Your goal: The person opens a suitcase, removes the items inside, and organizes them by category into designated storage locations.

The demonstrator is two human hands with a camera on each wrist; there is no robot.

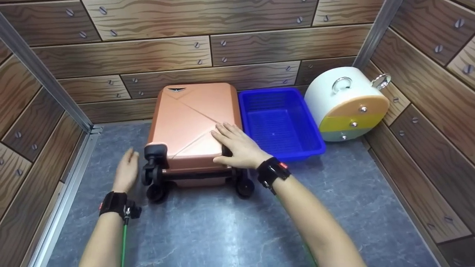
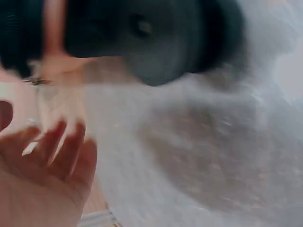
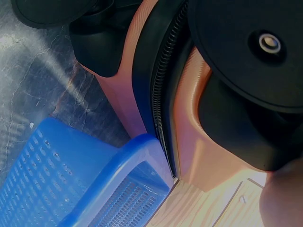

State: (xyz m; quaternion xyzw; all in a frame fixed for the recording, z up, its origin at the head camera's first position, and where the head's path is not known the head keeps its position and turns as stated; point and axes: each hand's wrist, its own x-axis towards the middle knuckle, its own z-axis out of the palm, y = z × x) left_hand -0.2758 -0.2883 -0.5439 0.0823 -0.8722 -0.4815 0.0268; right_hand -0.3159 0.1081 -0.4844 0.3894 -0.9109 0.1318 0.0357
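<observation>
A rose-gold hard-shell suitcase (image 1: pixel 193 126) lies flat on the grey floor, its black wheels (image 1: pixel 245 187) facing me. My right hand (image 1: pixel 241 146) rests on the suitcase's top face near the right front corner, fingers spread. To the left of the suitcase, apart from it, my left hand (image 1: pixel 127 170) is held with nothing in it, its fingers loosely extended. The left wrist view is blurred; there a black wheel (image 2: pixel 161 42) is above the left hand (image 2: pixel 47 175). In the right wrist view the zipper (image 3: pixel 163 75) runs between two wheels, and only a bit of the hand shows.
A blue plastic basket (image 1: pixel 315 148) stands against the suitcase's right side. Beyond it, in the right corner, is a round white drawer box (image 1: pixel 345 107) with orange, yellow and green fronts. Wood-patterned walls (image 1: pixel 252 48) enclose the back and sides.
</observation>
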